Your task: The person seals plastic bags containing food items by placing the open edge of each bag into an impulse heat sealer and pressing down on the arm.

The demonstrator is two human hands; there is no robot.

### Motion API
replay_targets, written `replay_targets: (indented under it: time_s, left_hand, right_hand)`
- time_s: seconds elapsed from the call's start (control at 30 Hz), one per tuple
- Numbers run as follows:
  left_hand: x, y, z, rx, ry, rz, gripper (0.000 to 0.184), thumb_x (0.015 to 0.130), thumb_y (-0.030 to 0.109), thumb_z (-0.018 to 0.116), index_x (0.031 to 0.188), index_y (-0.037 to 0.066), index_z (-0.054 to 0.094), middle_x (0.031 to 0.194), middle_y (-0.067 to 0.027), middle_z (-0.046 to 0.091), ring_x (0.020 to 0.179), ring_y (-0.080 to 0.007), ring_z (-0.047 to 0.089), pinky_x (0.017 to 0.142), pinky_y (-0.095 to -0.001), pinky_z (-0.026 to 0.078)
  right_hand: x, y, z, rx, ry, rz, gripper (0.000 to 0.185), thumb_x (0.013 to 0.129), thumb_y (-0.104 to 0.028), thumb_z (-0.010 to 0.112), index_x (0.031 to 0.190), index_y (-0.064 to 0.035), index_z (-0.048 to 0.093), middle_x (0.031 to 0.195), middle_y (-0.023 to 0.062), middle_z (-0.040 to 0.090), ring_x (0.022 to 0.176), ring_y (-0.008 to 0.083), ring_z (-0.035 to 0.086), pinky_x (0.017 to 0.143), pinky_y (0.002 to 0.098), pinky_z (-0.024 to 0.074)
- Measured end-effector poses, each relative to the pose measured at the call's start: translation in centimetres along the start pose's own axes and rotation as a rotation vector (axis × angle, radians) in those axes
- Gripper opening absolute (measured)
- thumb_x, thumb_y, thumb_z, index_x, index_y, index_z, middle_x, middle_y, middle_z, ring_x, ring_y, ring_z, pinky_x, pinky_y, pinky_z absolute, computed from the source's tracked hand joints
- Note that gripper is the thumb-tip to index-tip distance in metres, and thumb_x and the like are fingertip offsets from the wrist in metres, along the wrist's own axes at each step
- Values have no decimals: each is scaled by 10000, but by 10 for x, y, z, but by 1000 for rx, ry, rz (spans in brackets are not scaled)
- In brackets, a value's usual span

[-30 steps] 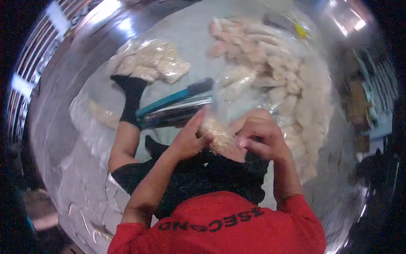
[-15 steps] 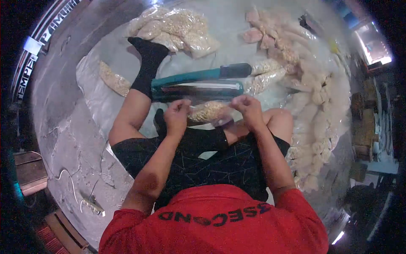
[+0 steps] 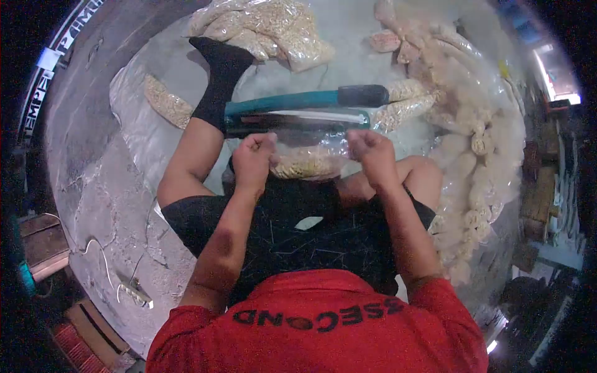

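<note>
A clear plastic bag (image 3: pixel 308 165) with pale beige bits in its lower part is stretched between my hands, above my lap. My left hand (image 3: pixel 254 163) pinches its left upper corner. At the opposite corner, the fingers of my right hand (image 3: pixel 375 156) are closed on the film. Just beyond the bag lies a teal heat sealer (image 3: pixel 280 104) with a black-ended lever arm. The bag's upper edge is at the sealer's near side; I cannot tell whether it lies between the jaws.
A large bag of beige bits (image 3: pixel 261 31) lies beyond my sock-covered foot (image 3: pixel 219 68). One filled bag (image 3: pixel 166 102) rests at left. Many filled bags (image 3: pixel 479 137) form a heap along the right. A power strip (image 3: pixel 135 293) with a cord sits on the cracked floor.
Both hands have moved up slightly toward the sealer, lifting the bag's upper edge. The bag now hangs flatter and wider, its contents low. The camera view has shifted a little.
</note>
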State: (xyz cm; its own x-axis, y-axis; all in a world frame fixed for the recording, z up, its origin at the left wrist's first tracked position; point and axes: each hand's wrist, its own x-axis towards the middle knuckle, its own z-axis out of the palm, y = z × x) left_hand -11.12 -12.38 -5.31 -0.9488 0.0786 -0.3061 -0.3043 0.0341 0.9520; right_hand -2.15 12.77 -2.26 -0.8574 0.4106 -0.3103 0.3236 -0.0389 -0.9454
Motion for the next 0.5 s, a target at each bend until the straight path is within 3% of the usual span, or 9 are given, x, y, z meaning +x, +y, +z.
replay_targets:
  time_s: [0.1,0.2,0.3,0.37,0.5]
  left_hand:
    - [17,-7,0,-61,-7,-45,229,922,224,747,969,7,693,845,-57,690,675,-123,637,609,-288,547]
    - [30,-16,-3,45,13,-26,217,930,217,736,968,7,696,835,-52,688,697,-121,637,622,-284,538]
    - [33,-19,-3,69,-8,-10,209,936,216,730,970,11,704,826,-45,688,690,-121,630,627,-284,521]
    - [33,-16,-2,73,-49,13,207,944,203,710,1019,11,693,858,-70,695,682,-154,639,622,-297,517]
    - [33,-4,0,94,-28,3,230,921,221,748,991,9,693,797,-41,685,652,-121,620,622,-286,500]
  right_hand:
    - [20,0,4,116,-12,-26,229,971,-231,691,987,-3,717,831,30,704,720,103,638,669,282,542]
    - [38,29,5,-95,23,-81,237,975,-239,688,1013,-7,715,844,30,709,721,104,636,667,267,530]
    - [39,35,7,-59,63,-170,242,974,-245,690,1028,-11,719,878,37,719,748,108,639,695,260,522]
    - [36,36,15,127,118,-206,245,980,-248,680,1031,-10,713,895,34,724,784,114,643,736,261,522]
    - [33,37,8,31,-30,-23,269,984,-268,674,1061,-13,710,897,26,727,815,124,648,769,277,528]
